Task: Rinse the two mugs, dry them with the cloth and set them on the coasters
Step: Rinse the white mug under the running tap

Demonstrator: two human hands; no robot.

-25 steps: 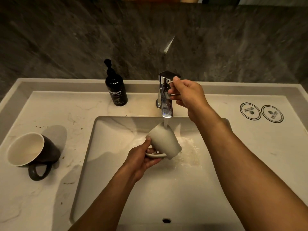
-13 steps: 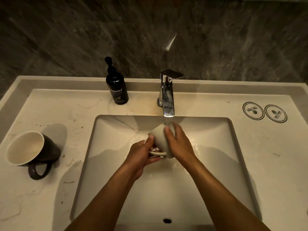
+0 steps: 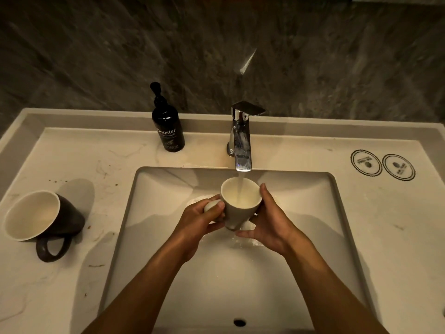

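Right, from the head view: both hands are over the sink [image 3: 337, 237], and the pale mug [image 3: 237, 208] sits between them, mouth up and tipped a little toward the person, directly under the tap [image 3: 242, 141]. Water runs straight down into it. The left hand [image 3: 199, 222] has its fingers curled round the handle on the mug's left side; the right hand [image 3: 267, 220] cups the opposite wall, fingers wrapped under toward the base. So both hands are gripping this one mug, and it's touching neither the basin nor the counter.

Over on the left counter lies the dark mug [image 3: 41, 215], on its side, mouth facing the camera, handle down toward the front edge. It's well apart from the hands, and the left hand is the nearer one. The two coasters [image 3: 382, 165] sit side by side at the far right, nearer the right hand. A soap bottle [image 3: 168, 126] stands behind the basin. I see no cloth anywhere.

I'd judge this the first rinse, with the tipping-out next.
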